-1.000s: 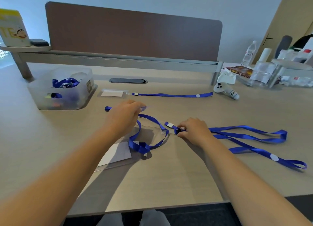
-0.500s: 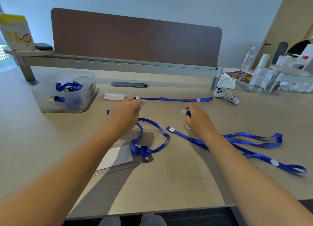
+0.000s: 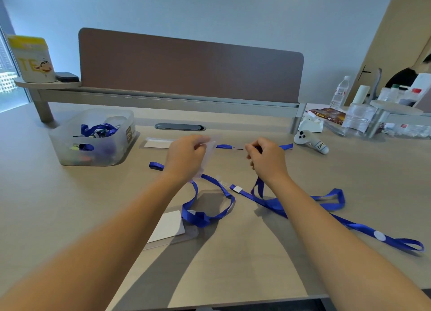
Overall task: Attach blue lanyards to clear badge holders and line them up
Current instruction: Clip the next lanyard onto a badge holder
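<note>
While both hands are raised above the pale wood-grain counter [image 3: 70,217], the left hand [image 3: 184,156] has its fingers curled round a clear plastic badge holder [image 3: 210,152], pinching it near the top edge so the sleeve hangs roughly upright, its long axis running up and down, blurred and hard to trace at its lower end. The right hand [image 3: 265,158] is curled as well, pinching the clip end of a long blue ribbon lanyard [image 3: 326,215]; the clip itself is hidden inside the fingers. The two hands face each other, apart, with the holder on the left hand's inner side.

From the right hand that lanyard drops to the counter and trails away rightward and toward the near edge, its long axis slanting, a white round dot near its far loop. Just left of it, below the left hand, a second blue lanyard [image 3: 210,212] lies in a loose loop over another clear badge holder with a white card insert [image 3: 168,228], lying flat.

Beyond the hands, a finished badge holder with its blue lanyard [image 3: 158,144] is laid out straight, long axis running left to right. Left of that sits a translucent plastic bin [image 3: 93,156] with more blue lanyards inside.
</note>
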Demonstrator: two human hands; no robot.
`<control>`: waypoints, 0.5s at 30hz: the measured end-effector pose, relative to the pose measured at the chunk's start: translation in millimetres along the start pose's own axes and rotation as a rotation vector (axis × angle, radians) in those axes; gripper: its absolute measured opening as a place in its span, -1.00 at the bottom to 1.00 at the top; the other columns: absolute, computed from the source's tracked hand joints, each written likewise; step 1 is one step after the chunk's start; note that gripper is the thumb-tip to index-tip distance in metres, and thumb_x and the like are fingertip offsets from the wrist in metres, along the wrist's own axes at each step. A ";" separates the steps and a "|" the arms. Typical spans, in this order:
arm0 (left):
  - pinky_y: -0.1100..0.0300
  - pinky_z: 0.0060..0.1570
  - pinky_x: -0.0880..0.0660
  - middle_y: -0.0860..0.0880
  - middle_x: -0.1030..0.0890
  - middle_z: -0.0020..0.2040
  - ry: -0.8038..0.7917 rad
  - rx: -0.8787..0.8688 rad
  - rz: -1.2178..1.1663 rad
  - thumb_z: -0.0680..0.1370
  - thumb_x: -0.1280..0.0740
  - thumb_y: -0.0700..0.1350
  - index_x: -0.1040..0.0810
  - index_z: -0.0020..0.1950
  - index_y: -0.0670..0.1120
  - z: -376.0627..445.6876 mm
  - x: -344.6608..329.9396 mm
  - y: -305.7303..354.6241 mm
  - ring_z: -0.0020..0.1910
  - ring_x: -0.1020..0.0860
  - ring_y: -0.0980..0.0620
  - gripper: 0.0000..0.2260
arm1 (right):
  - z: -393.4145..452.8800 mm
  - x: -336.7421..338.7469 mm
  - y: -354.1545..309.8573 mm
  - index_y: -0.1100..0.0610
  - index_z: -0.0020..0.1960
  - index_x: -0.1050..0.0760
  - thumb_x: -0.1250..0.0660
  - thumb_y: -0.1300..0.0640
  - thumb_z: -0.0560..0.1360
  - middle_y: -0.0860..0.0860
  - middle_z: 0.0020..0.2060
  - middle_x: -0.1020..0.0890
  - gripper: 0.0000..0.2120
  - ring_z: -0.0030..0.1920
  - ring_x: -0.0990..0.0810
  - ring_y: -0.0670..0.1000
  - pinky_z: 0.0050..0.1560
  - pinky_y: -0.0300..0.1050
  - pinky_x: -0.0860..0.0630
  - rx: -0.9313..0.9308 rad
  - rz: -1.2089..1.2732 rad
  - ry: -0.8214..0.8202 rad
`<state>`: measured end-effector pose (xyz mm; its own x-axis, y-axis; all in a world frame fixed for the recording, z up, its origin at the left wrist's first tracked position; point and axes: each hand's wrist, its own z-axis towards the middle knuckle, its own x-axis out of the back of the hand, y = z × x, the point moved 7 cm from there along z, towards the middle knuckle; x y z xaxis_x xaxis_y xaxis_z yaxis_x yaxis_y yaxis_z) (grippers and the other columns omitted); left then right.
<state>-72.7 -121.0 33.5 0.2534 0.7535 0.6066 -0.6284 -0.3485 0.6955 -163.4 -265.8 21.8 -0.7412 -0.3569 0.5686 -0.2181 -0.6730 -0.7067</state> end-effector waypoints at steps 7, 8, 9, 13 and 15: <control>0.21 0.05 -0.37 -0.12 -0.54 0.27 -0.001 0.112 -0.283 0.56 -0.19 -0.24 -0.45 0.28 -0.17 2.7 -11.5 -2.4 0.22 -0.47 -0.06 -0.70 | -1.2 -16.2 -10.6 0.26 -0.03 -0.50 -0.16 0.22 0.57 0.01 -0.40 -0.53 -0.83 -0.44 -0.52 -0.08 -0.46 -0.39 -0.52 -0.198 0.372 -0.117; 0.20 0.03 -0.39 -0.13 -0.54 0.26 -0.005 0.112 -0.304 0.55 -0.20 -0.23 -0.45 0.28 -0.18 2.1 -12.8 -2.3 0.18 -0.49 -0.06 -0.70 | -2.5 -18.1 -12.7 0.26 -0.08 -0.51 -0.17 0.22 0.56 0.02 -0.40 -0.54 -0.83 -0.46 -0.54 -0.08 -0.47 -0.39 -0.52 -0.215 0.408 -0.135; 0.18 0.01 -0.41 -0.14 -0.55 0.26 -0.006 0.111 -0.327 0.55 -0.21 -0.23 -0.46 0.28 -0.18 1.6 -13.6 -2.1 0.14 -0.49 -0.04 -0.70 | -3.9 -19.9 -14.6 0.24 -0.16 -0.51 -0.18 0.22 0.56 0.03 -0.41 -0.54 -0.81 -0.51 -0.54 -0.11 -0.48 -0.38 -0.52 -0.230 0.437 -0.152; 0.14 0.00 -0.43 -0.14 -0.54 0.25 0.001 0.111 -0.367 0.54 -0.22 -0.24 -0.45 0.28 -0.18 0.3 -14.1 -3.5 0.15 -0.50 -0.09 -0.69 | -8.8 -27.0 -19.8 0.17 -0.31 -0.48 -0.21 0.23 0.54 0.07 -0.45 -0.56 -0.75 -0.65 -0.53 -0.16 -0.49 -0.32 -0.54 -0.275 0.543 -0.205; 0.16 0.02 -0.42 -0.14 -0.54 0.27 0.008 0.114 -0.344 0.55 -0.21 -0.24 -0.44 0.29 -0.17 0.5 -13.8 -5.7 0.21 -0.49 -0.11 -0.69 | -10.0 -28.9 -21.2 0.17 -0.31 -0.48 -0.20 0.23 0.54 0.08 -0.45 -0.57 -0.74 -0.65 -0.53 -0.16 -0.46 -0.29 -0.56 -0.289 0.549 -0.223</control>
<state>-72.3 -129.8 21.4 0.4295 0.8418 0.3271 -0.4213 -0.1336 0.8970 -143.8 -234.8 16.2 -0.6507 -0.7454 0.1449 -0.0308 -0.1648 -0.9859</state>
